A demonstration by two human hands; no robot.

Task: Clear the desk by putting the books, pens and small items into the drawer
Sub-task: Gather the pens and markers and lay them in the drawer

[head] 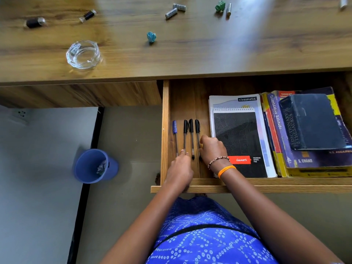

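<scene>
- I saw both forearms reaching forward and down over the front edge of the open drawer, which stood pulled out from under the bench.
- My left hand lay palm down on the drawer floor, wrist over the front rail, its fingers stretched forward and close together, the tips touching the near end of the second pen in the row; they were extended rather than wrapped round it.
- My right hand sat just to the right, knuckles up, with a beaded bracelet and an orange band on the wrist. Its fingers were curled inward at the rightmost black pen; I could not tell whether they actually pinched it.
- Four pens lay side by side in the drawer's left part, caps away from me: a blue pen farthest left, then three black ones.
- To their right lay a spiral pad on a notebook, then a stack of books with a dark volume on top.
- Still out on the bench: a glass ashtray, two USB sticks, several batteries, a blue crumpled scrap and a green one.
- A blue bin stood on the floor, left of the drawer.
</scene>
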